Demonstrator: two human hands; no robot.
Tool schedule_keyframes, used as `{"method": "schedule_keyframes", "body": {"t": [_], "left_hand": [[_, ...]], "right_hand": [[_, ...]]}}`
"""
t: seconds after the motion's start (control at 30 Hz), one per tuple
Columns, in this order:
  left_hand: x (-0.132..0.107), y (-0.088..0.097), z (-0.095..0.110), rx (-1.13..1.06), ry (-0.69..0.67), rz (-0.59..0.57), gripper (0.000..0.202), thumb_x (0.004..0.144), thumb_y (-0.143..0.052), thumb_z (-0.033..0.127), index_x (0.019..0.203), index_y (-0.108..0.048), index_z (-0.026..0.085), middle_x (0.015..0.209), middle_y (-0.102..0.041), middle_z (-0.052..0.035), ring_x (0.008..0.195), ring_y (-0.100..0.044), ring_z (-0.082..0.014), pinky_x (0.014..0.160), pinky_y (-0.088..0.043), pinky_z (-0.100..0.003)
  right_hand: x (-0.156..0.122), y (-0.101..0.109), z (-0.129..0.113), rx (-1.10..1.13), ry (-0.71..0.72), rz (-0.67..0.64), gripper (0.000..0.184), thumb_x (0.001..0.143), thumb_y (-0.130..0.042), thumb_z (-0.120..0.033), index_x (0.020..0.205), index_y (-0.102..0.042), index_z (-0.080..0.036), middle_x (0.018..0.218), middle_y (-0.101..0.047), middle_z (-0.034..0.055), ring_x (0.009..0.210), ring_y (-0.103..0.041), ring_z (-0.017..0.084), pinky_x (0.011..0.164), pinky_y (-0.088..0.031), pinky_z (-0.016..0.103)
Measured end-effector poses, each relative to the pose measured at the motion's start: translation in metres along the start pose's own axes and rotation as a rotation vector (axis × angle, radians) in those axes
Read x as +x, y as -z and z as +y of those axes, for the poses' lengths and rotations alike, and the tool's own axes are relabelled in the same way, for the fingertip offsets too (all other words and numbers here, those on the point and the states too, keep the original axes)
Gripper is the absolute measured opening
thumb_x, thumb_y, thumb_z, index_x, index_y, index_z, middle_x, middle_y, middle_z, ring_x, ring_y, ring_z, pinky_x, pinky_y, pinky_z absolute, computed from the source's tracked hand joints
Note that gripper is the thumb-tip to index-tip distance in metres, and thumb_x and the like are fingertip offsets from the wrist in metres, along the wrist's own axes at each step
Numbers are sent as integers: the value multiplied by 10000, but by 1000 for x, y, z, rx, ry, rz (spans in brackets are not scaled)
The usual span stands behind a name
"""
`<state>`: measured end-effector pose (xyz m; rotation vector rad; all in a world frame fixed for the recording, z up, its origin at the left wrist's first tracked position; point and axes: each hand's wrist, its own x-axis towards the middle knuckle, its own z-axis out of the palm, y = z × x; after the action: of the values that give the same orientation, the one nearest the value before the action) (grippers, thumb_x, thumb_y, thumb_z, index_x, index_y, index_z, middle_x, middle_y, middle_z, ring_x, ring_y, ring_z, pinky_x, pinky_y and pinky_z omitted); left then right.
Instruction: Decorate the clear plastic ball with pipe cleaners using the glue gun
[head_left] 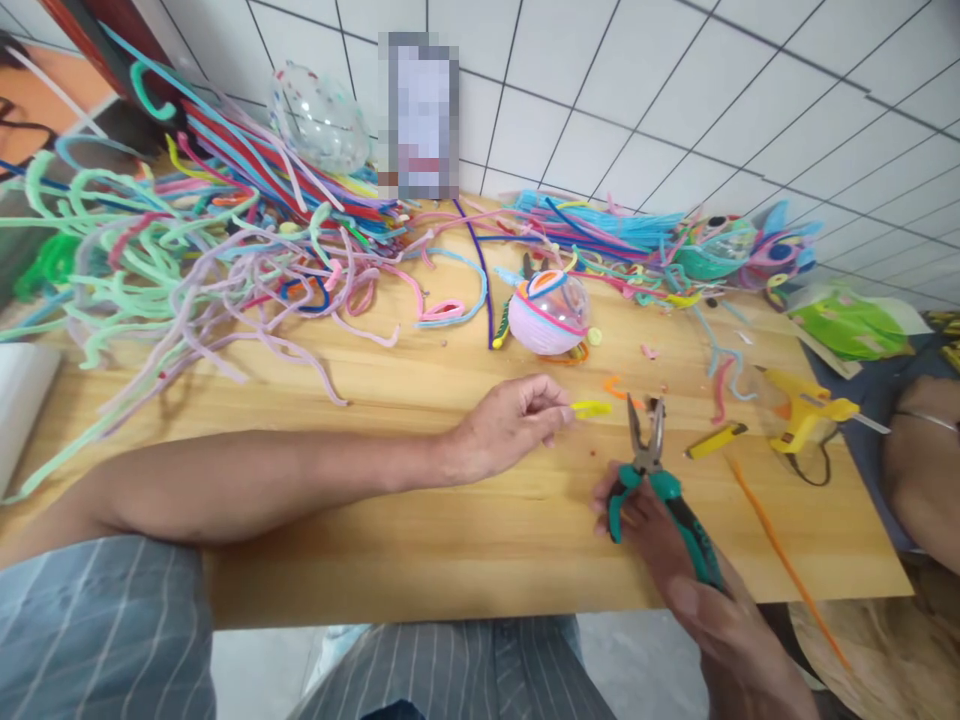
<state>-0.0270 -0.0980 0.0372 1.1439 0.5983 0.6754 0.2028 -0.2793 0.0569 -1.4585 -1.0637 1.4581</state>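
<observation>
Between the thumb and fingertips of my left hand (514, 420) is pinched a short yellow pipe cleaner (592, 408), pointing right. My right hand (664, 545) is wrapped round teal-handled pliers (646, 462), whose jaws are spread and point away from me. The jaws are just right of the yellow piece and apart from it. Behind my left hand sits a clear ball (551, 310), its lower part wrapped in lilac pipe cleaner with pink, blue and orange pieces on it. A short orange piece (619, 388) lies near the pliers' tips.
Heaps of pipe cleaners (225, 250) cover the table's back left, with blue bundles (600, 225) behind. On the right lie a yellow cutter knife (716, 440), a glue gun (806, 408) and a long orange pipe cleaner (787, 560). Another person's arm (922, 460) is at the right edge.
</observation>
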Motion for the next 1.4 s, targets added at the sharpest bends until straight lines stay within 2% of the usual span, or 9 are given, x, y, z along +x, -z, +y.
{"method": "schedule_keyframes", "body": {"t": [0.17, 0.37, 0.5, 0.67, 0.83, 0.97, 1.03, 1.3, 1.4], "left_hand": [[0, 1, -3, 55, -37, 41, 75, 938, -649, 229, 947, -649, 155, 820, -675, 20, 671, -570, -79, 652, -465, -211], [-4, 2, 0, 301, -162, 46, 93, 970, -631, 206, 926, -693, 154, 833, -683, 20, 759, -577, -101, 708, -444, -225], [-6, 2, 5, 382, -184, 14, 112, 990, -613, 185, 907, -685, 161, 830, -699, 25, 761, -598, -101, 729, -448, -226], [-6, 4, 7, 490, -150, -44, 148, 995, -577, 155, 894, -683, 174, 828, -714, 25, 758, -611, -108, 729, -438, -232], [-3, 7, 3, 356, -22, -119, 108, 983, -564, 127, 927, -647, 165, 834, -744, 14, 759, -629, -104, 731, -464, -222], [3, 7, -2, 188, 123, -186, 83, 983, -579, 163, 914, -625, 167, 821, -749, 11, 682, -597, -91, 638, -461, -205], [5, 6, -2, 137, 164, -207, 91, 980, -592, 180, 896, -626, 166, 810, -747, 10, 648, -579, -85, 603, -459, -202], [8, 6, 1, 56, 217, -226, 70, 924, -624, 146, 857, -639, 160, 764, -746, 8, 619, -593, -76, 603, -465, -197], [8, 6, 2, 43, 228, -240, 71, 913, -632, 139, 845, -641, 159, 763, -746, 9, 627, -597, -76, 606, -461, -196]], "right_hand": [[-16, -7, 15, 67, -82, -77, 695, 934, -695, -624, 1581, -551, -417, 1650, -546, 83, 1521, -492, 380, 1179, -469, 559], [-8, -3, 23, 77, -139, -152, 733, 949, -672, -661, 1616, -515, -400, 1645, -546, 104, 1472, -549, 365, 1249, -406, 587], [-2, -3, 23, 75, -129, -192, 717, 970, -666, -625, 1630, -495, -404, 1662, -529, 104, 1454, -572, 360, 1253, -411, 598], [5, -4, 16, 67, -101, -157, 628, 995, -675, -543, 1593, -545, -401, 1669, -536, 90, 1454, -594, 339, 1252, -437, 566], [8, -2, 14, 26, -127, -93, 616, 989, -693, -512, 1578, -561, -388, 1646, -574, 96, 1467, -597, 348, 1254, -430, 605], [8, 1, 14, 28, -155, -9, 685, 938, -753, -531, 1578, -555, -386, 1620, -607, 105, 1444, -624, 361, 1283, -379, 639], [8, 3, 13, 8, -181, -15, 691, 942, -754, -514, 1587, -546, -379, 1623, -607, 107, 1447, -626, 360, 1295, -363, 642], [6, 5, 11, -52, -236, -40, 738, 981, -728, -463, 1658, -449, -374, 1658, -570, 113, 1505, -579, 345, 1304, -366, 631], [7, 5, 11, -62, -258, -39, 797, 964, -745, -494, 1677, -417, -354, 1685, -534, 128, 1526, -556, 353, 1300, -378, 626]]}}
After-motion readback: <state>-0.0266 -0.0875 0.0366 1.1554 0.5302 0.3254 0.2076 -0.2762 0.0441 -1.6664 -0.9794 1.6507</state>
